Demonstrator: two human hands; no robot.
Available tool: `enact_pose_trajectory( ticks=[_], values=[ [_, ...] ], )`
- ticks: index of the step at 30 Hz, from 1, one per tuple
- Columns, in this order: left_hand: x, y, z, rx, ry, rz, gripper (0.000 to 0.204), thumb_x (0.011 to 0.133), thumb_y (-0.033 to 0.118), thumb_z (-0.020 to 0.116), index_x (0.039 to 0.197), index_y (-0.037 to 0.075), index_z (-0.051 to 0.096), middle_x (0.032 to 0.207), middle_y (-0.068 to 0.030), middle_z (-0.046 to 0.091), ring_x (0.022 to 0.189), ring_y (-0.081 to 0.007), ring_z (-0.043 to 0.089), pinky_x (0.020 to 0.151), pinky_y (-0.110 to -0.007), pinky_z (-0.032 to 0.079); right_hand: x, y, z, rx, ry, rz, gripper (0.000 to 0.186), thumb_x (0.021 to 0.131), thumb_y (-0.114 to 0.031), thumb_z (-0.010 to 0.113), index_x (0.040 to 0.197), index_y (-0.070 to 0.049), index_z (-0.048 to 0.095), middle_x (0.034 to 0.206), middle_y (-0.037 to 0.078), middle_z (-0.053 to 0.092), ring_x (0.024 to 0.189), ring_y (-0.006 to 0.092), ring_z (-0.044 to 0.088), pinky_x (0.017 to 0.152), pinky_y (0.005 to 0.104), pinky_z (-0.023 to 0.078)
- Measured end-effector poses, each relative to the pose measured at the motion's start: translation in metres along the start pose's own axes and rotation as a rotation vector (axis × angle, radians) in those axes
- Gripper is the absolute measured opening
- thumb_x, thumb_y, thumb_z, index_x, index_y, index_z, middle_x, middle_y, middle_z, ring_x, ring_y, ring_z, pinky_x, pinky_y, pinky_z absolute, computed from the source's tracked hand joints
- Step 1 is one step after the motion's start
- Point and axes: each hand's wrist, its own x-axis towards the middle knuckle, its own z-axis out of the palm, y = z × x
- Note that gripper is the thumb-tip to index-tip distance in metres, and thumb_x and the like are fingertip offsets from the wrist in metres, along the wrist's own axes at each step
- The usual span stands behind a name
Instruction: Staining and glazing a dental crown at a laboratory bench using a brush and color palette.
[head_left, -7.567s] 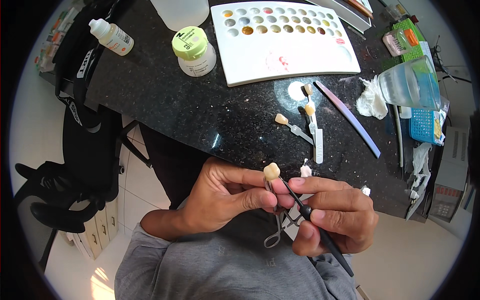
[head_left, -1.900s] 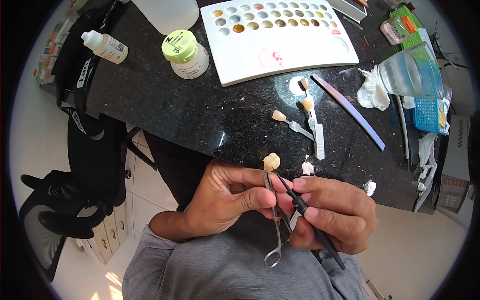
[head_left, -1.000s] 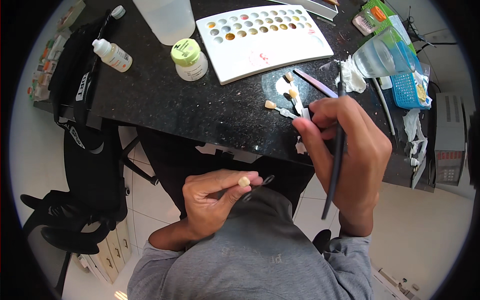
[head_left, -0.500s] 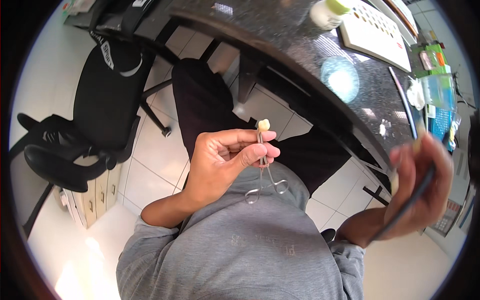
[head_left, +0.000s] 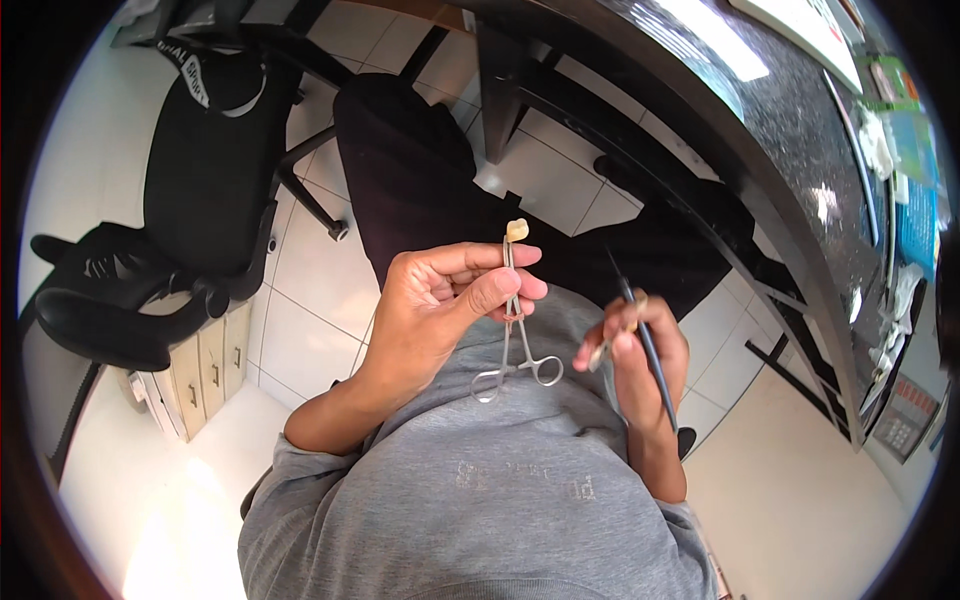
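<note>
My left hand (head_left: 445,305) pinches a metal hemostat (head_left: 505,342) between thumb and fingers, its ring handles hanging down over the grey shirt. At the hemostat's upper tip sits a small cream tooth-shaped piece (head_left: 517,231), clear of the fingertips. To the right, my right hand (head_left: 660,345) is closed around a slim dark tool (head_left: 655,368) with a fine pointed end aimed up and left, apart from the tooth piece. Something small and pale also shows among the right fingers; blur hides what it is.
A dark glossy desk (head_left: 790,130) curves along the upper right, its edge beyond my knees. On it lie crumpled white tissue (head_left: 877,145) and a green box (head_left: 892,82). A black chair (head_left: 205,190) and a drawer cabinet (head_left: 215,365) stand at left.
My right hand has come from the desk's right side in toward the middle, bringing the dark tool near the hemostat. My left hand has barely shifted; the view has turned, moving the desk up and right.
</note>
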Motion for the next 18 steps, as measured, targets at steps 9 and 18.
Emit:
enact_pose_trajectory(
  ticks=[9, 18],
  values=[
    [0.014, -0.006, 0.029, 0.121, -0.099, -0.048, 0.031, 0.088, 0.017, 0.063, 0.109, -0.006, 0.061, 0.088, -0.0162, 0.069, 0.075, -0.0169, 0.067, 0.070, -0.025, 0.054, 0.015, 0.002, 0.000, 0.345, 0.256, 0.015, 0.016, 0.090, -0.014, 0.058, 0.097, -0.002, 0.049, 0.088, 0.009, 0.057, 0.082, 0.0216, 0.066, 0.077, 0.0342, 0.055],
    [0.030, -0.010, 0.071, 0.141, -0.304, -0.116, 0.027, 0.087, 0.011, 0.063, 0.109, -0.005, 0.061, 0.089, -0.0166, 0.069, 0.077, -0.0171, 0.068, 0.069, -0.027, 0.056, -0.012, -0.007, -0.014, 0.314, 0.492, -0.209, 0.017, 0.086, -0.008, 0.063, 0.095, -0.002, 0.050, 0.090, 0.007, 0.059, 0.080, 0.0101, 0.059, 0.072, 0.0236, 0.048]
  ],
)
